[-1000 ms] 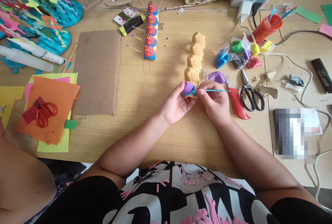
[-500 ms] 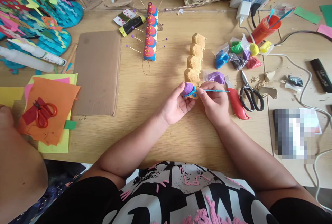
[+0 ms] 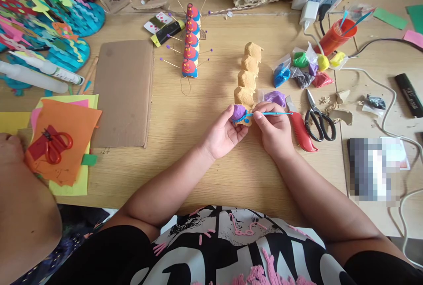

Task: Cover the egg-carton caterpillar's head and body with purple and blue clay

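left hand (image 3: 222, 133) is cupped round the near end of the egg-carton caterpillar (image 3: 246, 86), fingertips on its soft purple clay cap (image 3: 238, 111), right hand (image 3: 274, 128) pinching a thin blue tool (image 3: 274, 113) against it, so probably light, crushable stuff best held by the cardboard sides
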The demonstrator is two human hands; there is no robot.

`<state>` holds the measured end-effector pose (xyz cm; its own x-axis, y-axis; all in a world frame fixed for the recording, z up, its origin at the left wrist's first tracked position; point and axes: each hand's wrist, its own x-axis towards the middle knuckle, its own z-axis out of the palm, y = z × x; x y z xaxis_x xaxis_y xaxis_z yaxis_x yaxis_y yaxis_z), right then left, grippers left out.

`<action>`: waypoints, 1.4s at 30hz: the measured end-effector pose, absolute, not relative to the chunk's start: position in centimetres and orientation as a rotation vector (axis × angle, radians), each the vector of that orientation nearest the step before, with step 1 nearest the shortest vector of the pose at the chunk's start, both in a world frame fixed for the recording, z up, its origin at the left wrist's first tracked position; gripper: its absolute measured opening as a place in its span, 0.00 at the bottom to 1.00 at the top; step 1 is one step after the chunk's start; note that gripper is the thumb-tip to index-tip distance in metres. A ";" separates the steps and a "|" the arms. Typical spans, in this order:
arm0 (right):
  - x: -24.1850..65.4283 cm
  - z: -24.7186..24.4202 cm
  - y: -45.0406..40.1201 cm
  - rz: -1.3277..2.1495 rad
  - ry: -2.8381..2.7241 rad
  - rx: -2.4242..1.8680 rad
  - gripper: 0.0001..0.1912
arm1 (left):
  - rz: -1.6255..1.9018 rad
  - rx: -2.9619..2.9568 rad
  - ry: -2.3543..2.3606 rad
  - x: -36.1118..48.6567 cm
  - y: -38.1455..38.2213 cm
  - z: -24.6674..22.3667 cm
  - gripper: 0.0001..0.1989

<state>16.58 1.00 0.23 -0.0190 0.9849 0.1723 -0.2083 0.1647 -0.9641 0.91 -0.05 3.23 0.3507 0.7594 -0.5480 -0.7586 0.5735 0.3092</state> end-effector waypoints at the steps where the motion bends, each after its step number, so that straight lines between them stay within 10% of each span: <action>1: 16.5 0.4 1.0 1.197 -1.164 -0.928 0.15 | 0.983 -0.001 0.714 0.9 -0.1 3.2 0.11; 42: 16.6 -0.1 1.1 1.218 -1.130 -1.014 0.17 | 0.966 0.017 0.731 0.8 -0.1 3.3 0.11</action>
